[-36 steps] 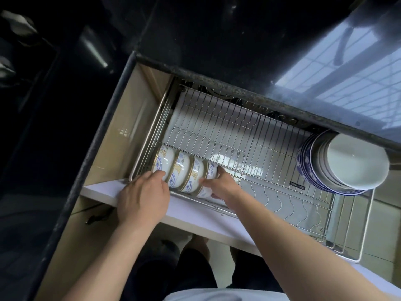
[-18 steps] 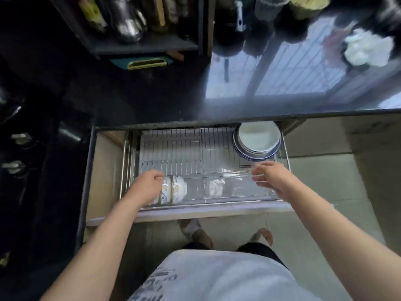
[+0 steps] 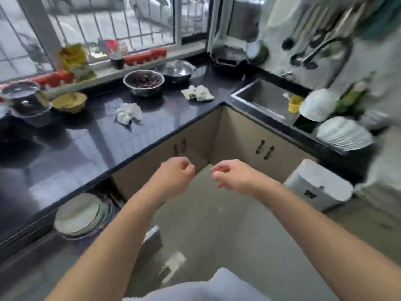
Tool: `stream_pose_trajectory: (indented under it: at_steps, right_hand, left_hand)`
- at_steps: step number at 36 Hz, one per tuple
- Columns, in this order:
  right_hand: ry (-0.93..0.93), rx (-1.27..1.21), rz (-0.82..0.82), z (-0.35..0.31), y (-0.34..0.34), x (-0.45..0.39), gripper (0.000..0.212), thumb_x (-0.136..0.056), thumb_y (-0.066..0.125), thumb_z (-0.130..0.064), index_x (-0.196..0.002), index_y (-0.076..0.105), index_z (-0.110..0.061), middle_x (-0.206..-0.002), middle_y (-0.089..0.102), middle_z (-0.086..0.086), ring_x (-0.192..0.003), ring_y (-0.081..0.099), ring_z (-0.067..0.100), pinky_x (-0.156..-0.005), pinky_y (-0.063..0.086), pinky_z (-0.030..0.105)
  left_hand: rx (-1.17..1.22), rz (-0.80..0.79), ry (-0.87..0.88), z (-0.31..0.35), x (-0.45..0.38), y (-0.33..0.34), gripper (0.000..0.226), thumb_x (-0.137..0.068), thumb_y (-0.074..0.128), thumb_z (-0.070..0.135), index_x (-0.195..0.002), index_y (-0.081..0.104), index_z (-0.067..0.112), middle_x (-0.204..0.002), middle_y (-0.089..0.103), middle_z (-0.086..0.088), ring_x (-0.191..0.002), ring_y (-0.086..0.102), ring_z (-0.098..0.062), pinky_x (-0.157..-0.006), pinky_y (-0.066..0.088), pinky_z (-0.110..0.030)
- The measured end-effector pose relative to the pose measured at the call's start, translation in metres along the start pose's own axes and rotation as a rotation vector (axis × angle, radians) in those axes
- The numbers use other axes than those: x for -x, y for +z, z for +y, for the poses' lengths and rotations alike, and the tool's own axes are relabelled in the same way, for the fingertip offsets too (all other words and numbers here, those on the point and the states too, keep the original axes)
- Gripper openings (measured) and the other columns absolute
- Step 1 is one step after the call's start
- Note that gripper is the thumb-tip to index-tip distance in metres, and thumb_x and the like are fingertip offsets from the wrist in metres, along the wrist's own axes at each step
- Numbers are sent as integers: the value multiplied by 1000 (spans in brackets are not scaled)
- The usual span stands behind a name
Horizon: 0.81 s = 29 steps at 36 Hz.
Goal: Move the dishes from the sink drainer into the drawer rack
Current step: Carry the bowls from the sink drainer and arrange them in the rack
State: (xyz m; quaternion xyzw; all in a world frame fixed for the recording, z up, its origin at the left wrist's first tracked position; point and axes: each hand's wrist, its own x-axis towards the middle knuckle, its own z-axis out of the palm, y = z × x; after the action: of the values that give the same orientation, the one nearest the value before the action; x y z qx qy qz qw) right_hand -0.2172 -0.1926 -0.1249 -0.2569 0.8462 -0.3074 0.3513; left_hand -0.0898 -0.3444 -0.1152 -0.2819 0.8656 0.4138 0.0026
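Observation:
My left hand [image 3: 176,173] and my right hand [image 3: 230,175] hang in mid-air over the floor in front of the corner cabinet, fingers loosely curled, holding nothing. White plates [image 3: 344,133] and a white bowl [image 3: 319,104] stand in the sink drainer at the right, past the steel sink [image 3: 262,98]. At the lower left a stack of plates [image 3: 81,215] shows in the open drawer rack under the black counter. The rest of the drawer is hidden by the counter edge.
The black counter [image 3: 91,144] carries a steel bowl [image 3: 143,82], a pot [image 3: 178,70], a yellow bowl [image 3: 69,102] and two crumpled cloths [image 3: 129,112]. A white bin [image 3: 316,184] stands on the floor at the right. Utensils hang on the wall above the sink.
Both hands left the small bowls in the drawer rack and lifted away empty. The view swung up from the drawer to the counter corner and the sink.

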Motion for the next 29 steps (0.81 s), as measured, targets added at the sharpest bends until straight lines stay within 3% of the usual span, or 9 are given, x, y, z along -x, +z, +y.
stream_pose_trajectory:
  at_steps: [6, 10, 12, 14, 16, 20, 24, 29]
  right_hand:
    - [137, 44, 253, 80, -151, 51, 25, -95, 57, -23, -116, 71, -19, -104, 74, -3, -90, 73, 14, -90, 58, 37]
    - [182, -76, 375, 131, -216, 68, 24, -93, 59, -27, -113, 71, -24, -100, 72, -6, -87, 72, 11, -91, 59, 40]
    - [207, -126, 410, 155, -237, 71, 20, -88, 59, -33, -103, 72, -30, -94, 73, -7, -87, 72, 13, -91, 59, 44]
    - [236, -160, 412, 178, -252, 67, 17, -80, 58, -41, -89, 70, -33, -86, 74, -7, -87, 71, 16, -91, 59, 50]
    - [226, -165, 398, 194, -266, 57, 14, -82, 56, -39, -86, 68, -33, -84, 74, -7, -87, 71, 15, -91, 58, 48]
    - [223, -147, 417, 206, -306, 28, 19, -92, 57, -28, -105, 72, -25, -94, 74, -4, -91, 71, 15, -87, 57, 37]
    - [235, -166, 420, 226, -354, 0, 20, -96, 56, -29, -112, 68, -26, -100, 71, -5, -94, 70, 13, -92, 58, 41]
    - [326, -235, 520, 278, -426, -13, 17, -99, 59, -29, -111, 69, -26, -101, 71, -5, -91, 72, 12, -94, 58, 41]
  left_hand:
    - [-76, -160, 282, 155, -41, 69, 16, -101, 55, 33, -92, 67, 26, -86, 70, 7, -78, 66, -13, -60, 46, -22]
    - [-179, -242, 339, 205, -73, 107, 19, -101, 56, 34, -98, 69, 20, -93, 73, 2, -88, 69, -18, -78, 54, -30]
    - [-229, -276, 346, 223, -91, 128, 20, -101, 56, 34, -102, 69, 18, -97, 73, 1, -93, 68, -20, -84, 55, -33]
    - [-255, -312, 357, 238, -109, 148, 19, -101, 56, 33, -98, 68, 18, -95, 72, 1, -92, 68, -20, -81, 52, -31]
    - [-260, -335, 361, 250, -131, 164, 19, -100, 57, 32, -89, 66, 20, -85, 72, 2, -85, 69, -21, -73, 51, -30]
    - [-243, -360, 378, 276, -186, 191, 19, -98, 59, 29, -83, 66, 20, -80, 72, 0, -79, 69, -22, -69, 50, -29]
    - [-144, -388, 382, 311, -241, 220, 17, -100, 59, 22, -90, 71, 17, -86, 75, 3, -79, 71, -17, -63, 47, -20]
    - [-84, -496, 378, 372, -306, 274, 15, -100, 58, 26, -91, 70, 24, -84, 75, 2, -77, 70, -18, -74, 57, -34]
